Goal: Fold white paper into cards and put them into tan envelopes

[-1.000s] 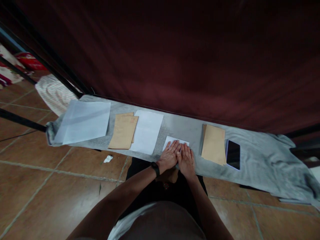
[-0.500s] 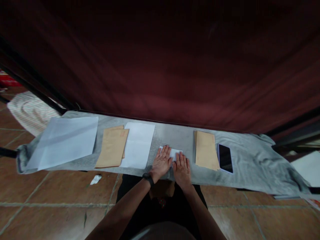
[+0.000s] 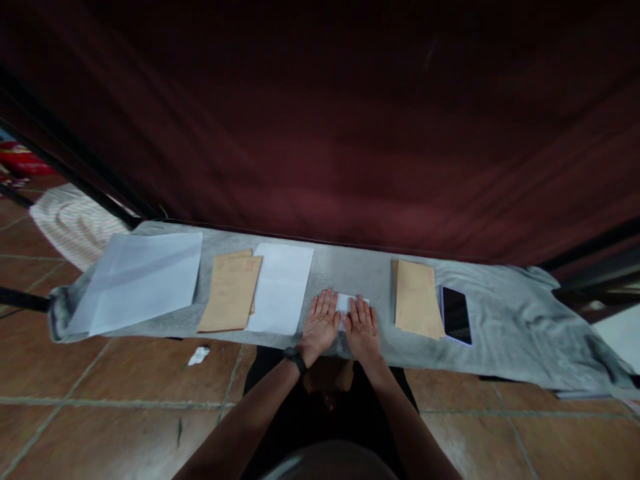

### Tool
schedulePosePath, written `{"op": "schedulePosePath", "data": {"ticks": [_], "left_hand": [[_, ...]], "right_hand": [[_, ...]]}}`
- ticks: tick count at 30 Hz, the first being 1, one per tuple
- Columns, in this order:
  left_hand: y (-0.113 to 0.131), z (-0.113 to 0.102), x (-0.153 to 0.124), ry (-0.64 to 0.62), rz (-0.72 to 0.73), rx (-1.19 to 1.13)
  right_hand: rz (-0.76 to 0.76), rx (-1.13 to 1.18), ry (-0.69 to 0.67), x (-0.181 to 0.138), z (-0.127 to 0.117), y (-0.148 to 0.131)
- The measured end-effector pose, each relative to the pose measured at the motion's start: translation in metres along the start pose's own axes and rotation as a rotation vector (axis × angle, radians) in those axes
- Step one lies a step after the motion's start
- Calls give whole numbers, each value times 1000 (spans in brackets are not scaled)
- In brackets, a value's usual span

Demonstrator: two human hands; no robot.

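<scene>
Both my hands lie flat, fingers stretched out, on a small folded white paper (image 3: 345,303) on a grey cloth-covered bench (image 3: 350,270). My left hand (image 3: 320,323), with a black watch at the wrist, covers the paper's left part. My right hand (image 3: 362,327) covers its right part. Only a strip of the paper shows between and beyond the fingers.
Left of my hands lie a white sheet (image 3: 280,288), brown envelopes (image 3: 230,292) and a large pale sheet (image 3: 140,280). To the right are a stack of brown envelopes (image 3: 417,298) and a black phone (image 3: 455,315). A dark red curtain (image 3: 350,133) hangs behind. A paper scrap (image 3: 199,355) lies on the tiled floor.
My hands have slid slightly apart and back over the folded paper, covering more of it. The camera view shifted a little.
</scene>
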State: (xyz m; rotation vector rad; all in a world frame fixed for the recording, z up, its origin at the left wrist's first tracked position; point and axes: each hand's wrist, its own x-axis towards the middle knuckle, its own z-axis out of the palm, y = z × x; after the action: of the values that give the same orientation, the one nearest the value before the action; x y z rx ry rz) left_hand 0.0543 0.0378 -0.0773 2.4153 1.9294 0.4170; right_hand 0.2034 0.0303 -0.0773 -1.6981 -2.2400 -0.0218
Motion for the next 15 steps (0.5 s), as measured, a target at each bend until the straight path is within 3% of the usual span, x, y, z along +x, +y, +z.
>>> {"op": "schedulePosePath", "data": {"ticks": [9, 15], "left_hand": [[1, -8, -8, 56, -45, 21], [8, -23, -31, -23, 284, -32]], "right_hand": [[5, -24, 97, -16, 0, 20], [-11, -34, 61, -17, -3, 22]]}}
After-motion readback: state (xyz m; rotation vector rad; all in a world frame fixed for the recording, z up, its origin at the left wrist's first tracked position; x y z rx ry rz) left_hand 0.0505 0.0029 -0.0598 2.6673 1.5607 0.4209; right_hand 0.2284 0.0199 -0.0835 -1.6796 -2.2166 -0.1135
